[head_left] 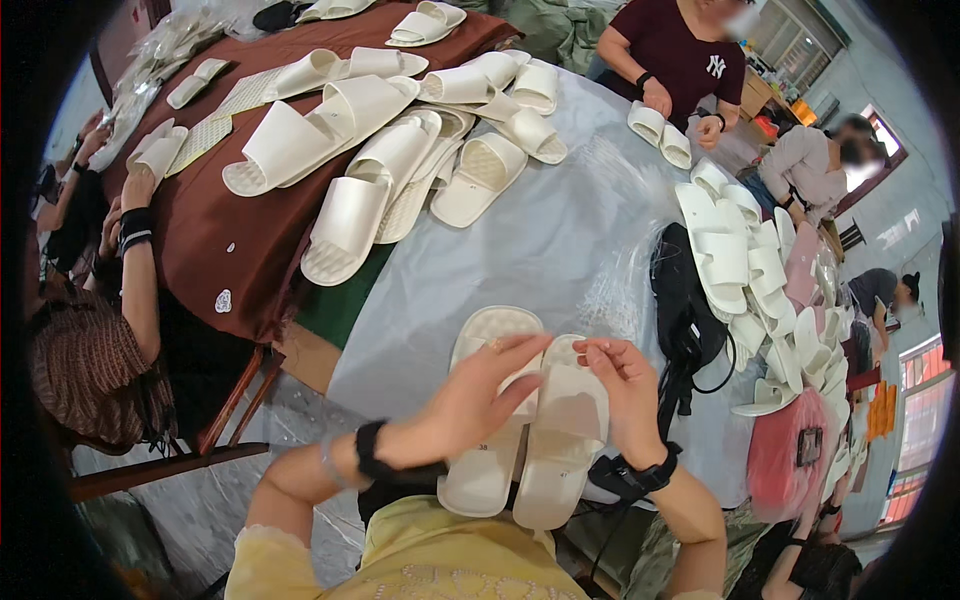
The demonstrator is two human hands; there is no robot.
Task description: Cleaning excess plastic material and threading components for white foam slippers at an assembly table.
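Two cream slippers lie side by side in front of me, toes pointing away, a left slipper [478,480] and a right slipper [568,430]. Over the strap of the left slipper is my left hand [482,385], its fingers stretched out and the thumb apart, fingertips close to the right slipper's toe. My right hand [622,385] is beside that same toe, thumb and forefinger pinched together. Whatever is between them, if anything, is too small to make out. Both wrists wear black bands.
A grey sheet covers my table, with a black bag [688,300] and heaped slippers [725,250] to the right. More slippers [370,190] spread over the far edge and a brown cloth [215,270]. Co-workers handle slippers at left and far right. A pink plastic-wrapped bundle [785,460] stands right.
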